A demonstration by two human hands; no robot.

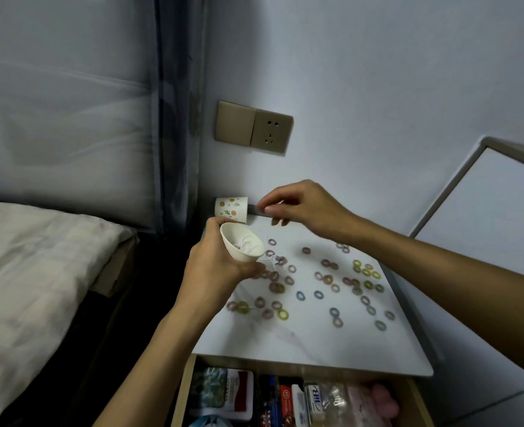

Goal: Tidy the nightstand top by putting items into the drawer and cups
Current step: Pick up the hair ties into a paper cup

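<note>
With ring-gathering seemingly in hand, the left hand [214, 266] clasps a tilted white paper cup [242, 246] above the white table [300, 340], where small coloured elastic rings [318, 294] lie scattered (dozens), and the right hand [304, 204], its grip curled on something or nothing, I cannot tell, must next pinch one.

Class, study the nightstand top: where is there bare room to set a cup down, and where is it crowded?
Bare: the near strip of the nightstand top, between the hair rings and the open drawer. A smaller patch lies behind the rings, below the right hand. The middle and right edge are crowded with rings.
</note>
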